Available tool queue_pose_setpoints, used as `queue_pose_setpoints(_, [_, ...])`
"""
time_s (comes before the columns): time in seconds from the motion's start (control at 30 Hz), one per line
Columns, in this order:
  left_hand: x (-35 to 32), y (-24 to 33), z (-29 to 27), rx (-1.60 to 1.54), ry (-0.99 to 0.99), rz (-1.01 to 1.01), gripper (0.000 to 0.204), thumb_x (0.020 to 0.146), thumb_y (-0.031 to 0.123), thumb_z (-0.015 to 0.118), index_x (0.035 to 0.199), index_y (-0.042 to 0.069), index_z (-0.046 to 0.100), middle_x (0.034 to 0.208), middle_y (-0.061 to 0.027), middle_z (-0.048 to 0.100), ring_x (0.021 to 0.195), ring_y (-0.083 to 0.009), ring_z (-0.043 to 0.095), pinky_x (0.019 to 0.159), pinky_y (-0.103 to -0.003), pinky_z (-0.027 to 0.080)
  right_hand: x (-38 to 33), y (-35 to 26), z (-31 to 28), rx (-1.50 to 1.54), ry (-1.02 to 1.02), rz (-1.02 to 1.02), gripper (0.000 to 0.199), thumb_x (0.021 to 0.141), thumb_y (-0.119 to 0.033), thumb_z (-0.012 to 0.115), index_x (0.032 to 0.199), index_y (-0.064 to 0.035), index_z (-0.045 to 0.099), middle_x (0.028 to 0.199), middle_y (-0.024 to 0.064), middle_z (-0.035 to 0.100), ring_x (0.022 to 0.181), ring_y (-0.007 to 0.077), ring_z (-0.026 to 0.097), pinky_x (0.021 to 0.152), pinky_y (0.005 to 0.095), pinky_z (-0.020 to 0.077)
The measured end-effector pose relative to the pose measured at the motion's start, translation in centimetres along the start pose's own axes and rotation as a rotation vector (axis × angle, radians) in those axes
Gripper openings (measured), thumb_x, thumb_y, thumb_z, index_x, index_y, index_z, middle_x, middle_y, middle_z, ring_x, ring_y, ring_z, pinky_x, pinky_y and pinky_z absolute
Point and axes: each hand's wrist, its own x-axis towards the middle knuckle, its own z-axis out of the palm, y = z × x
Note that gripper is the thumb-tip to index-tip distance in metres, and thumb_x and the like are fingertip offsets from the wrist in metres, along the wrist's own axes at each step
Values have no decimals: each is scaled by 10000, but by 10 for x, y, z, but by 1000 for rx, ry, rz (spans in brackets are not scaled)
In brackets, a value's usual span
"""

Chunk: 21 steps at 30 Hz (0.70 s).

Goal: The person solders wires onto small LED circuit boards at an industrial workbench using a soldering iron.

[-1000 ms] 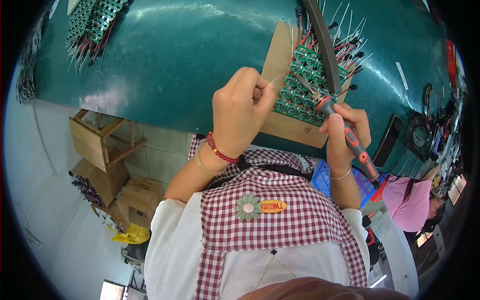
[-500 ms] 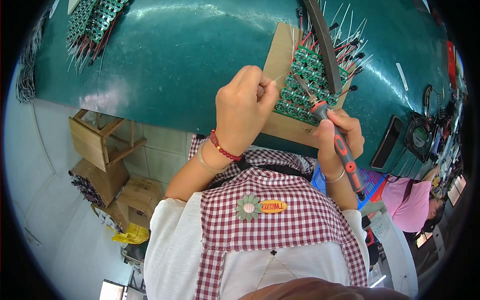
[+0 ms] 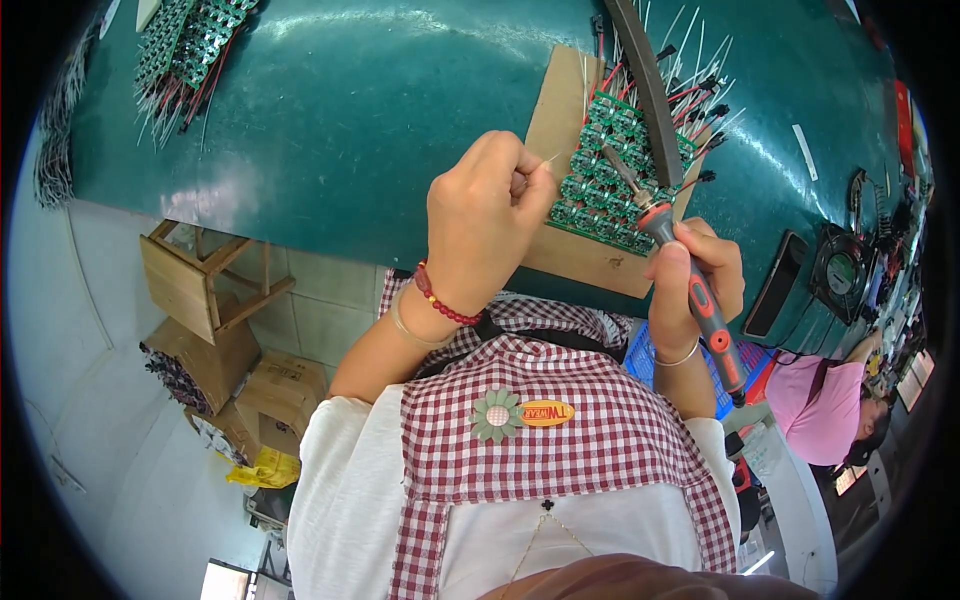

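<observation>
My right hand (image 3: 697, 275) grips a grey-and-red soldering iron (image 3: 708, 312). Its metal tip points up and left, over a panel of small green circuit boards (image 3: 603, 165). My left hand (image 3: 490, 205) is closed in a pinch just left of the boards. A short end of thin solder wire (image 3: 552, 159) sticks out from its fingertips toward the panel. Beneath the boards lies a brown cardboard sheet (image 3: 555, 110). A dark curved bar (image 3: 648, 85) rests across the panel's right side, and red and white wires with black connectors fan out behind.
More wired circuit boards (image 3: 195, 45) lie at the far left of the green table (image 3: 350, 120). To the right are a black phone (image 3: 775, 285) and a small fan (image 3: 838, 272). A blue basket (image 3: 640, 350) sits below the table edge. A person in pink (image 3: 815, 410) is at right.
The soldering iron and my right hand have moved slightly right and toward me; the tip has shifted right over the boards. My left hand has barely moved, and less solder wire shows.
</observation>
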Motion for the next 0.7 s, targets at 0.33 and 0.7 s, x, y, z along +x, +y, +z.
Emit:
queue_pose_setpoints(0.33, [17, -1, 7, -2, 13, 55, 175, 776, 21, 688, 723, 27, 521, 700, -84, 594, 524, -206, 603, 468, -310, 461, 13, 1, 0, 26, 39, 174, 129, 834, 14, 655, 955, 9, 610, 752, 60, 632, 600, 49, 548, 544, 197, 414])
queue_pose_setpoints(0.7, [20, -3, 12, 6, -5, 46, 166, 769, 27, 689, 722, 31, 530, 706, -94, 603, 524, -237, 598, 468, -335, 455, 8, -1, 10, -38, 48, 185, 149, 819, 7, 682, 955, -3, 623, 743, 63, 631, 600, 77, 574, 530, 215, 431])
